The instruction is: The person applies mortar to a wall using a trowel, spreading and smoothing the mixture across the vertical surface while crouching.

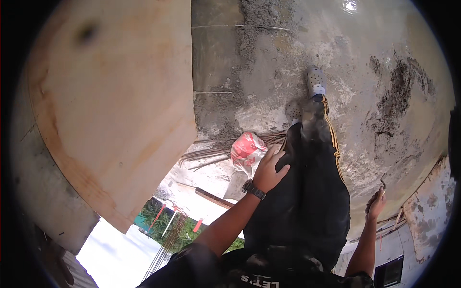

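My left hand (270,169) is beside my left thigh, its fingers spread and nothing in them. A dark wristwatch (253,189) is on that wrist. Behind the fingers lies a red and white plastic sack (247,151), on or beside thin metal rods (206,154). Out to the right, my right hand (376,205) is closed around a thin hand tool with a bent metal shank (383,180). Only the shank sticks out past the fingers, and the grip is covered by the hand. I cannot make out a blade.
A large plywood sheet (120,96) fills the left. Wet grey cement floor (336,48) spreads ahead, with rough mortar (398,91) at the right. My feet, in grey clogs (316,81), stand on it. A wooden board (213,197) and bundled rebar (165,245) are near my left arm.
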`<state>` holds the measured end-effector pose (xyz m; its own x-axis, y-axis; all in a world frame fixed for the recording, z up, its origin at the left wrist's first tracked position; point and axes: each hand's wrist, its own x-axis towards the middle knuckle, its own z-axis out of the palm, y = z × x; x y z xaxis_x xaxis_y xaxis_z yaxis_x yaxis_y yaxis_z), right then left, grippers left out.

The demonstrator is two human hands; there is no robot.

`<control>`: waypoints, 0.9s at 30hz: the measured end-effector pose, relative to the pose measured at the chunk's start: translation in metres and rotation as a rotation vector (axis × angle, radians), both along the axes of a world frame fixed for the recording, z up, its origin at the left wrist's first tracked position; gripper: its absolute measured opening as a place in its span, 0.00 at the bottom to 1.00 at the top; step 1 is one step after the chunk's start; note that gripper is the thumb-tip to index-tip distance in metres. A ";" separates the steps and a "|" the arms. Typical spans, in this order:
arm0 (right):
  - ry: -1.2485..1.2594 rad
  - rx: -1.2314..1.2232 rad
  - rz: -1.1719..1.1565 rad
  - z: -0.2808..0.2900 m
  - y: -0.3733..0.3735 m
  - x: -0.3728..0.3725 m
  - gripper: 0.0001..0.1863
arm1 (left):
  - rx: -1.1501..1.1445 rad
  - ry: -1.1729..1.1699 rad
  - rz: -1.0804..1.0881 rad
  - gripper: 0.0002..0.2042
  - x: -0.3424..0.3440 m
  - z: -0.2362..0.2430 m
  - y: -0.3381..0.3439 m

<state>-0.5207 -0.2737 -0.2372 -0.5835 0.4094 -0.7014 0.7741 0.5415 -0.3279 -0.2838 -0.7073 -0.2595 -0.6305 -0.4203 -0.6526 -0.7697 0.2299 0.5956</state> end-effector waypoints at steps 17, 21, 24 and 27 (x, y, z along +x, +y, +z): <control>0.095 -0.155 -0.332 0.028 0.217 0.058 0.24 | 0.089 -0.502 -0.465 0.20 0.170 0.157 0.136; 0.092 -0.144 -0.292 0.031 0.302 0.058 0.24 | 0.183 -0.436 -0.590 0.16 0.134 0.214 0.243; 0.110 -0.131 -0.266 0.048 0.380 0.059 0.23 | 0.354 -0.475 -0.627 0.17 0.143 0.245 0.330; 0.145 -0.118 -0.254 0.072 0.467 0.071 0.22 | 0.403 -0.501 -0.611 0.17 0.147 0.254 0.387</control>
